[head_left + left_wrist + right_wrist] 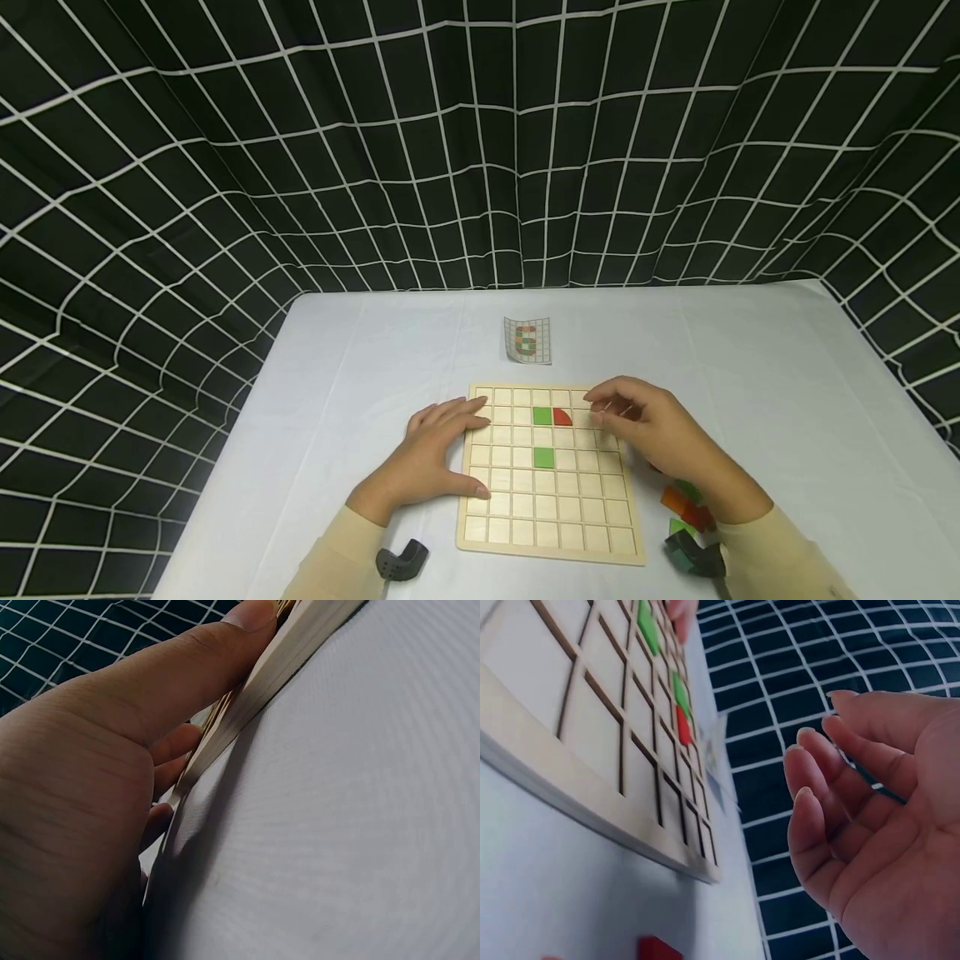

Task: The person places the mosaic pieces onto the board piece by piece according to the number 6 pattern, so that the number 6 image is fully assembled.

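Observation:
A pale wooden grid board (570,534) lies on the table. In its cells sit a green square (542,416), a red quarter-circle piece (562,417) just right of it, and another green square (543,457) lower down. My left hand (423,467) rests at the board's left edge, fingers spread and fingertips over the rim. The left wrist view shows the thumb (202,664) lying along that edge. Over the upper right corner hovers my right hand (652,425). Seen in the right wrist view, its fingers (810,825) are loosely curled with nothing between them.
Loose red, orange and green pieces (674,500) lie right of the board, partly hidden under my right forearm. A printed pattern sheet (528,341) lies beyond the board on the white-covered table (360,358). Dark gridded cloth (450,167) surrounds the table's back and sides.

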`<action>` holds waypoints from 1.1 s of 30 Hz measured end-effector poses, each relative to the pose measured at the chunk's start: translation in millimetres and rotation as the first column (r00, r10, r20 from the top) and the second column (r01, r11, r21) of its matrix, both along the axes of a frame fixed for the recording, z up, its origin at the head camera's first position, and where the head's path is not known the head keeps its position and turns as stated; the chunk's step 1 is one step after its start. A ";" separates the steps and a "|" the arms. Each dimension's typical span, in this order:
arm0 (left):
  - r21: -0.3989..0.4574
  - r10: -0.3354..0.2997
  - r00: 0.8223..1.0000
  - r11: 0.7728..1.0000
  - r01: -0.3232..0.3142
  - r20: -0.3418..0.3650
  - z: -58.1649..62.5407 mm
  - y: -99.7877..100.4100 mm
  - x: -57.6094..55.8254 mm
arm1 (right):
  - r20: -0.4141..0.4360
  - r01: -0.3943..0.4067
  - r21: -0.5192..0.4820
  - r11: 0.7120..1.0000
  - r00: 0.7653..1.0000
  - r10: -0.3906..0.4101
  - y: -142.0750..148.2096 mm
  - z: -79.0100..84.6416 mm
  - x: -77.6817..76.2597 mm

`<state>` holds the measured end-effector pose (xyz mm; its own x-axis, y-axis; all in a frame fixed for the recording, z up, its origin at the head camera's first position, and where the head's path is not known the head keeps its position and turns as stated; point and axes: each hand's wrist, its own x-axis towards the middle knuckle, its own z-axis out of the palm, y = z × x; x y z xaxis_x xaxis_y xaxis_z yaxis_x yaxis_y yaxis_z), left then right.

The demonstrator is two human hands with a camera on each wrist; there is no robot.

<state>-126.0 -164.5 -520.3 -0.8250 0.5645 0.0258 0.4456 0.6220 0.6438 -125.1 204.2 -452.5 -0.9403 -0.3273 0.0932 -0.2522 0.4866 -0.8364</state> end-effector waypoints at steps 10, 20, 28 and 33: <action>0.009 -0.004 1.000 1.000 0.004 0.002 0.8 -0.1 0.2 | 0.027 0.059 -0.041 0.997 0.998 -0.058 15.9 6.2 -2.0; 0.019 -0.007 1.000 1.000 0.007 -0.001 2.4 0.2 1.0 | 0.012 0.050 -0.044 0.998 0.999 -0.049 34.5 15.6 -2.5; 0.021 -0.008 1.000 1.000 0.008 0.009 2.9 0.6 0.6 | 0.032 0.113 -0.001 0.994 0.993 -0.113 49.9 17.2 -2.2; 0.027 -0.007 1.000 1.000 0.007 0.012 2.1 0.2 0.5 | 0.041 0.128 -0.019 0.992 0.991 -0.127 61.2 10.0 -2.4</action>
<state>-125.4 -164.3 -518.2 -0.8215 0.5694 0.0310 0.4420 0.6014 0.6656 -127.5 265.4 -442.5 -0.9774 -0.2025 0.0607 -0.1555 0.4942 -0.8553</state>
